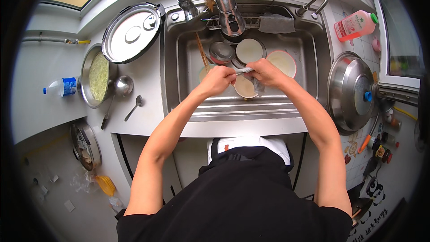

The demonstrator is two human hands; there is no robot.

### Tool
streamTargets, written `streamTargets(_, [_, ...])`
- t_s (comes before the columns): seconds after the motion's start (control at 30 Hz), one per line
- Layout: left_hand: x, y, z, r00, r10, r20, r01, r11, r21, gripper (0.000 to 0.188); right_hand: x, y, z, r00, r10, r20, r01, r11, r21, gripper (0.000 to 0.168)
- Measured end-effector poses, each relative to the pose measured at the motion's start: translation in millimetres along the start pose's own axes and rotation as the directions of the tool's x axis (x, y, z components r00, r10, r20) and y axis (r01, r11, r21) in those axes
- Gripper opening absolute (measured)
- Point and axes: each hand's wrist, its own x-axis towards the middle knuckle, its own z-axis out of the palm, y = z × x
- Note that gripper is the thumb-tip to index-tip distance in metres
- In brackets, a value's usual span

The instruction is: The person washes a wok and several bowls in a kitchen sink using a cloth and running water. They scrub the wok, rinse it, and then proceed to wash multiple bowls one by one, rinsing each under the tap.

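Above the steel sink (305,70), my left hand (220,79) and my right hand (265,72) grip the two ends of a twisted grey cloth (244,71). Below them lies a pale bowl (245,87), with ridged, translucent material hanging or lying beside it. Farther back in the basin are a white bowl (249,51), a small metal bowl (221,52) and a red-rimmed bowl (284,63). A pair of wooden chopsticks (201,49) leans at the left of the basin.
Chrome faucet (231,16) overhangs the sink. Left: a pot lid (132,33), a steel basin of pale shreds (98,77), a ladle (124,85) and a spoon (134,107). Right: a pink detergent bottle (356,26) and a large domed lid (351,90). A mesh cloth (277,23) hangs behind.
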Motion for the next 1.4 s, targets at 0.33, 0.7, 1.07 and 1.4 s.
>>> streamTargets(0.33, [0,22,28,0.943,-0.217,0.254,0.297,0.201,-0.933,0.02,33,-13,38,0.546,0.433,-0.717,-0.063,0.875,0.48,0.046])
streamTargets(0.7, [2,1,23,0.927,-0.35,-0.136,0.198,0.764,-0.614,0.022,-5,-34,2,0.796,0.268,-0.544,0.003,0.895,0.445,0.045])
streamTargets(1.07, [-5,18,34,0.838,-0.133,-0.529,0.011,0.974,-0.228,0.014,53,-18,33,0.782,0.285,-0.555,-0.403,0.91,-0.101,0.039])
streamTargets(1.4, [2,14,48,0.833,-0.188,-0.52,-0.117,0.859,-0.498,0.015,62,9,23,0.596,0.803,-0.026,0.422,-0.285,0.861,0.031])
